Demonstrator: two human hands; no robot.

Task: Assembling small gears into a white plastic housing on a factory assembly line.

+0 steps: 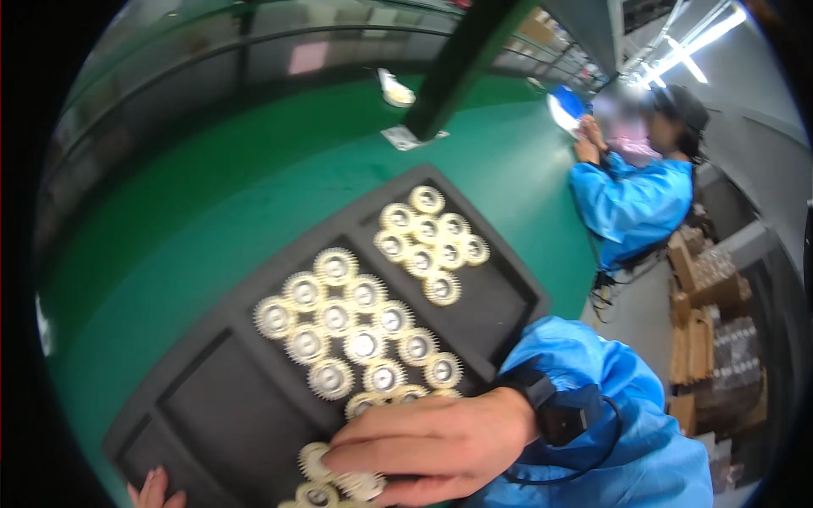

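A dark grey compartment tray [246,296] lies at a slant on the green work surface, with cream toothed gears in it. My right hand [432,440] reaches over the near part of the tray, palm down. Its fingers and thumb close on a cream gear [362,484], which is partly hidden beneath them. Another gear [314,461] lies by the fingertips. In the middle compartment several gears [337,316] sit in staggered rows; the far right compartment holds a smaller group [428,229]. Only the fingertips of my left hand [155,491] show, slightly apart, at the tray's lower left corner.
A green post [461,68] rises from the far side of the table [279,169]. Near its foot lie a small clear bag [411,137] and a white scoop-like thing [395,89]. At right sits a co-worker in a blue smock [631,203]; cardboard boxes [699,339] stand behind.
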